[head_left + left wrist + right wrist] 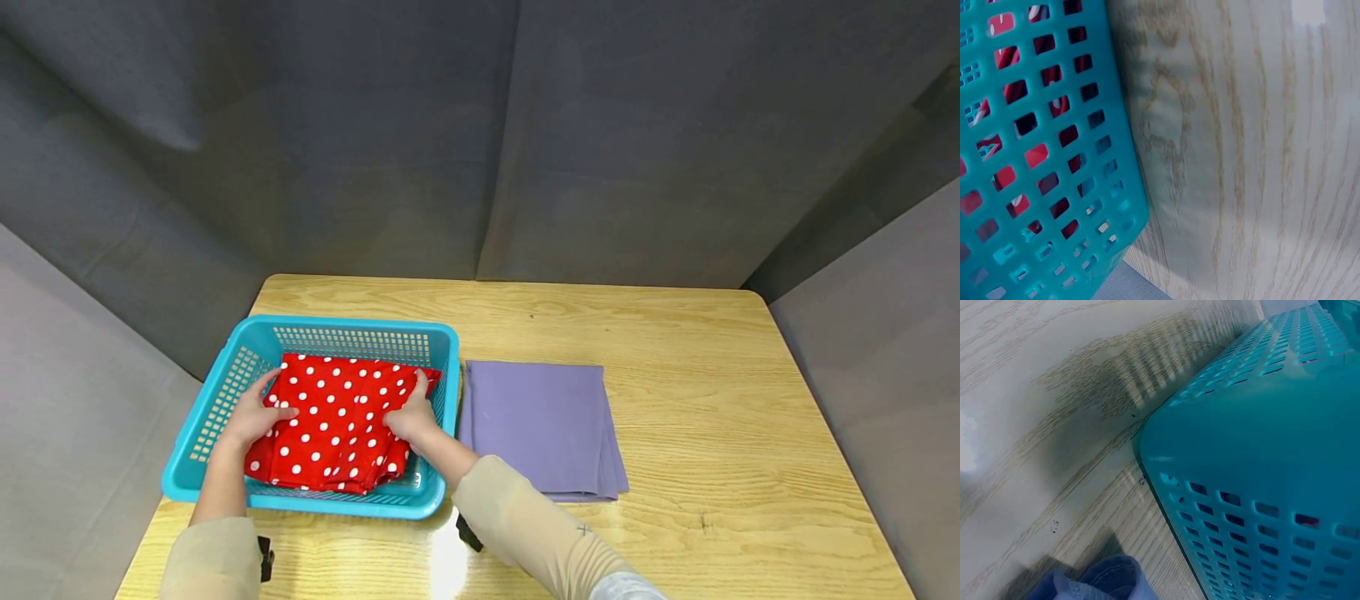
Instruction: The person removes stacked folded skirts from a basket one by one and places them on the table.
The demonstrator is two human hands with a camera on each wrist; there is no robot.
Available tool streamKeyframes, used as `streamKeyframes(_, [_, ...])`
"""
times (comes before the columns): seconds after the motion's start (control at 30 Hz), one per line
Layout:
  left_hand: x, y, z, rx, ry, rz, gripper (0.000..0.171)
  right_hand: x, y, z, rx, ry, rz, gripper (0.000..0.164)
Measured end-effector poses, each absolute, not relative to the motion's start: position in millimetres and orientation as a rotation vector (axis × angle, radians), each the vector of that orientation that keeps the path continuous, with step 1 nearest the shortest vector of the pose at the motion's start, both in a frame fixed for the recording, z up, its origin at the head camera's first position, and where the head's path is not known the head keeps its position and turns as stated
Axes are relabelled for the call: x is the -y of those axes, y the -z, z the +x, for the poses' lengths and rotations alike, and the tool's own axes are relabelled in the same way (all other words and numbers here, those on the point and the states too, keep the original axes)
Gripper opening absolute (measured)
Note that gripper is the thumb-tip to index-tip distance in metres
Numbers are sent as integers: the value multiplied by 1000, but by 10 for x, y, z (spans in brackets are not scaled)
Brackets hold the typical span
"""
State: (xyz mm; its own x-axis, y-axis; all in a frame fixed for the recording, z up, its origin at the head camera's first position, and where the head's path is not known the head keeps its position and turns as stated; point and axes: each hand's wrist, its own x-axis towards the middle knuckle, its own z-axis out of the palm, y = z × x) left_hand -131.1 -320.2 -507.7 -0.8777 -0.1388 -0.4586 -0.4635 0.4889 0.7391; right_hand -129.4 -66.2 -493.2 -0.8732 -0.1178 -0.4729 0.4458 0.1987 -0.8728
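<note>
Head view: the red polka-dot cloth (330, 417) lies in the blue basket (453, 375), between the 2 hands. The left hand (251, 421) rests at its left edge, the right hand (412, 419) at its right; both look released, thumb and forefinger spread, though the other fingers are hidden. The cloth should handle as light, soft and limp, safe from breaking but prone to unfold; opposite edges, through all layers, seem the best hold. Right of the right hand, a smooth purple cloth (536, 425) lies folded on the wood-grain table (712, 400).

Left wrist view: no hand shows; red appears through square holes in the basket's rigid-looking wall.

Right wrist view: no hand either; the basket's corner is rounded and smooth, with hemmed bluish fabric (1113, 578) nearby.
</note>
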Motion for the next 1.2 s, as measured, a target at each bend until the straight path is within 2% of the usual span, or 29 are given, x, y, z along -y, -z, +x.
streamKeyframes(1.2, [3210,5032,-1293,-2357,-1408,-460,88,636,4869,-1248,-2264,1634,152,85])
